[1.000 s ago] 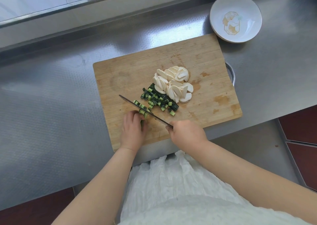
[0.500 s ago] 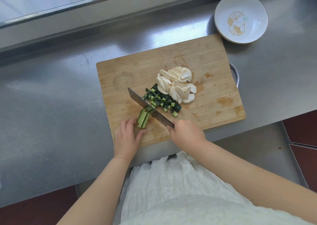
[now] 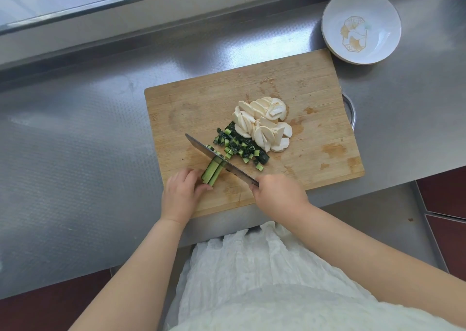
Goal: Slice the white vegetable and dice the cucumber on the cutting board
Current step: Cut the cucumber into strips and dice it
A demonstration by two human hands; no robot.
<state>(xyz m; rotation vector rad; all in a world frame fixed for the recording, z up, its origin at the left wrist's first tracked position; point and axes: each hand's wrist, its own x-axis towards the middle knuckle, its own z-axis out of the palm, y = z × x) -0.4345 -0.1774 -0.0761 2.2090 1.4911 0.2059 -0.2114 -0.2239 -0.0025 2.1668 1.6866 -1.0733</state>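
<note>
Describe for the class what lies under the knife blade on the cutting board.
Under the knife, cucumber strips lie bundled on the cutting board, steadied by the left hand. The strips' far ends are covered by the blade; the right hand hides the handle.

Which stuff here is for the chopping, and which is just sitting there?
For the chopping:
cutting board
knife, held by the right hand
cucumber sticks, held steady by the left hand
diced cucumber
white vegetable slices

Just sitting there:
empty white bowl beyond the board
steel counter
</note>
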